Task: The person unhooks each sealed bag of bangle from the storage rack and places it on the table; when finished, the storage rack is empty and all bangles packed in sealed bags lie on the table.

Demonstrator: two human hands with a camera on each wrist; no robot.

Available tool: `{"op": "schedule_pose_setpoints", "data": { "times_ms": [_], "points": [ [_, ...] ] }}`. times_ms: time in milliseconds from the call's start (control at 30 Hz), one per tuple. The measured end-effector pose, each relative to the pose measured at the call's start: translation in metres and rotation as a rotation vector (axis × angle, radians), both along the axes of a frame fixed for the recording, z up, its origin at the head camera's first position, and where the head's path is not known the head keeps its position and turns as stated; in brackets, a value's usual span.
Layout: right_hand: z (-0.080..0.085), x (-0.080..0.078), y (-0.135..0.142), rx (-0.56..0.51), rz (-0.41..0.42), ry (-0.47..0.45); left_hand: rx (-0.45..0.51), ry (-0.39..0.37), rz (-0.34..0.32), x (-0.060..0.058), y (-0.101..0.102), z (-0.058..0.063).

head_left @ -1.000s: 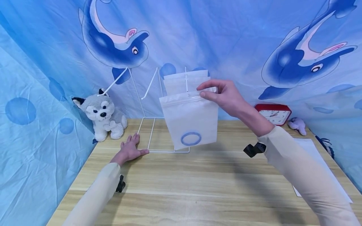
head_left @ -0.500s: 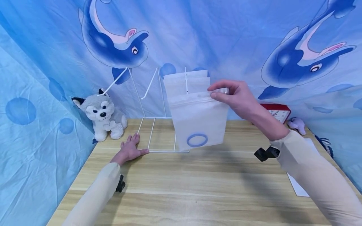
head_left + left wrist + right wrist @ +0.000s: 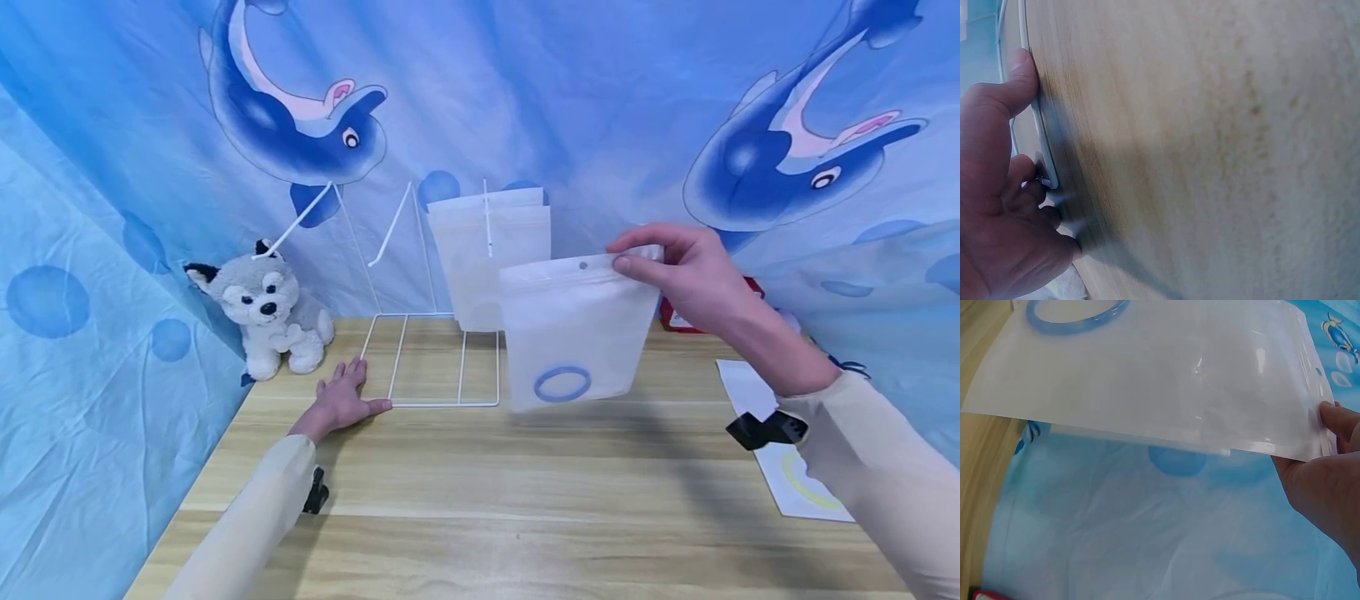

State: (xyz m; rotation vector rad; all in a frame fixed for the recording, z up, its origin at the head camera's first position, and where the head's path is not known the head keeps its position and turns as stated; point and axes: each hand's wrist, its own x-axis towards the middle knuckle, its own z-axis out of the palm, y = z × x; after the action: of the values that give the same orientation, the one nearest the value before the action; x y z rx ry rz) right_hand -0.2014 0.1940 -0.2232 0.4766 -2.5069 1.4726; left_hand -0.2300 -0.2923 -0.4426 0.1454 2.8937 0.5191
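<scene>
My right hand (image 3: 686, 271) pinches the top right corner of a white zip bag (image 3: 577, 321) between thumb and fingers. The bag hangs in the air, a hang hole near its top edge and a blue ring (image 3: 562, 383) showing low on its front. To its left, more white zip bags (image 3: 480, 275) hang on a prong of a white wire display rack (image 3: 442, 406). My left hand (image 3: 341, 402) rests at the front left corner of the rack's base, fingers spread. In the left wrist view, the thumb (image 3: 1022, 72) presses along the base wire.
A plush husky (image 3: 273, 308) sits left of the rack. Behind the right arm, a red clock (image 3: 686, 321) is partly hidden. A white sheet (image 3: 750, 392) with a yellow ring lies at the right of the wooden table (image 3: 487, 517). A blue dolphin-print curtain (image 3: 585, 125) hangs behind.
My right hand has moved right with the zip bag, from in front of the rack's right prong to beside the rack, uncovering the bags hanging there. My left hand has stayed put.
</scene>
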Motion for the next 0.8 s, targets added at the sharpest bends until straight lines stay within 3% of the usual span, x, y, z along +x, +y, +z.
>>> {"op": "schedule_pose_setpoints", "data": {
  "times_ms": [367, 633, 800],
  "points": [
    [-0.022, 0.005, 0.05, -0.114, 0.081, -0.09, 0.015, -0.005, 0.008, 0.002, 0.0, 0.001],
    [-0.037, 0.013, 0.078, -0.022, -0.067, -0.073, 0.013, 0.0, 0.008, 0.003, 0.001, 0.003],
    [-0.047, 0.018, 0.099, -0.024, -0.101, -0.102, 0.014, 0.004, 0.001, 0.002, 0.002, 0.003]
  ]
}}
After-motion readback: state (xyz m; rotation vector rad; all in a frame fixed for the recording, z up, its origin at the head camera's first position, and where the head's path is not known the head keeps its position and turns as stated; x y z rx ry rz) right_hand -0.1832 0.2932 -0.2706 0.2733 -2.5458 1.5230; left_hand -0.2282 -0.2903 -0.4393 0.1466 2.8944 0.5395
